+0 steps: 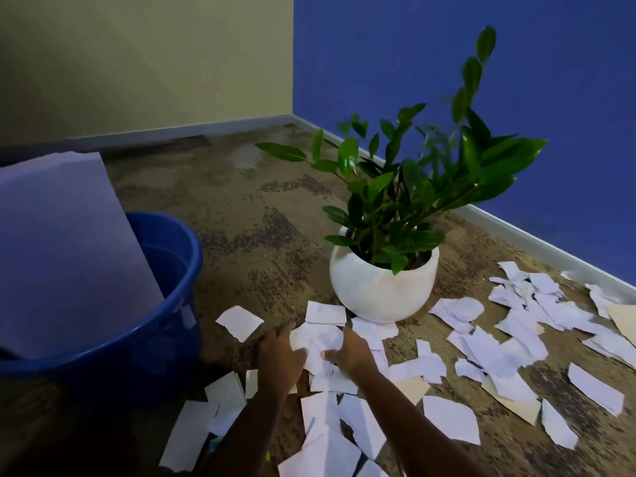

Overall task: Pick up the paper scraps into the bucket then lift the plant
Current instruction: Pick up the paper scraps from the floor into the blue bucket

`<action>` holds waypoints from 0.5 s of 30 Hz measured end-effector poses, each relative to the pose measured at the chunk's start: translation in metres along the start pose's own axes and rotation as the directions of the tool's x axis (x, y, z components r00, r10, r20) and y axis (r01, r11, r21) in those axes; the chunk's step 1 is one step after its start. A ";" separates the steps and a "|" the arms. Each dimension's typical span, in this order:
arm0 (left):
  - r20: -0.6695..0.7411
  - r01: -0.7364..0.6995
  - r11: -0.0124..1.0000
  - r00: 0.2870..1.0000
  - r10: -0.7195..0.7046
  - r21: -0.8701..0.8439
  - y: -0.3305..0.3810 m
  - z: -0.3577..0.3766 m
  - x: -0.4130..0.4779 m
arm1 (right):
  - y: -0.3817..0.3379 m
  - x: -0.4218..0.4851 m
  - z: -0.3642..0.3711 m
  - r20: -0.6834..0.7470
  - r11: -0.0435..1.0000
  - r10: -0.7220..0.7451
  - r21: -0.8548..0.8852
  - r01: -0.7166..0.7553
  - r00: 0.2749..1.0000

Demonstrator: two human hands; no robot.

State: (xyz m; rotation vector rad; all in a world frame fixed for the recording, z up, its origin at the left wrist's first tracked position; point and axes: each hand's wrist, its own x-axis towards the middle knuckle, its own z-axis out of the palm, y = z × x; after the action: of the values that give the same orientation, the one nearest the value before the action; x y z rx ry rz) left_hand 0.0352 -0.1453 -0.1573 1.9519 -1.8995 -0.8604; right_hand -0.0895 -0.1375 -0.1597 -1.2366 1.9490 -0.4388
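Head view: torn white paper scraps [451,421] litter the near and right side of the carpet [241,208], in front of the leafy plant [406,201] in its round white pot [378,290]. The blue bucket [137,356] stands at the left edge and holds a large sheet [69,253]. The left hand [280,356] presses straight fingers against a crumpled heap. The right hand [347,352] lies opposite, and its grip cannot be told.

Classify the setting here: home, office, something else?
Probably an office-type room corner, though not certain: patterned commercial-looking carpet, a blue wall and a cream wall meeting above a baseboard, and a potted plant standing on the floor.
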 end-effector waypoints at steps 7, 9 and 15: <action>0.056 0.137 0.908 0.991 -0.125 -0.395 0.001 0.003 0.004 | 0.001 0.005 0.015 -0.084 1.000 0.023 0.015 -0.022 0.996; 0.064 0.154 0.874 0.988 -0.141 -0.460 0.000 0.002 0.004 | 0.001 0.002 0.015 -0.082 1.000 0.004 0.017 -0.002 0.997; 0.174 0.245 0.764 0.969 -0.175 -0.597 0.010 -0.011 0.003 | -0.007 -0.002 0.009 -0.131 0.990 -0.053 0.126 0.069 0.990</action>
State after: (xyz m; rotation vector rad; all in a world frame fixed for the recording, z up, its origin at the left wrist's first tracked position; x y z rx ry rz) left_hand 0.0336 -0.1511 -0.1438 1.7277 -1.2109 -1.4599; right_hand -0.0776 -0.1377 -0.1605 -1.2127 1.9587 -0.6806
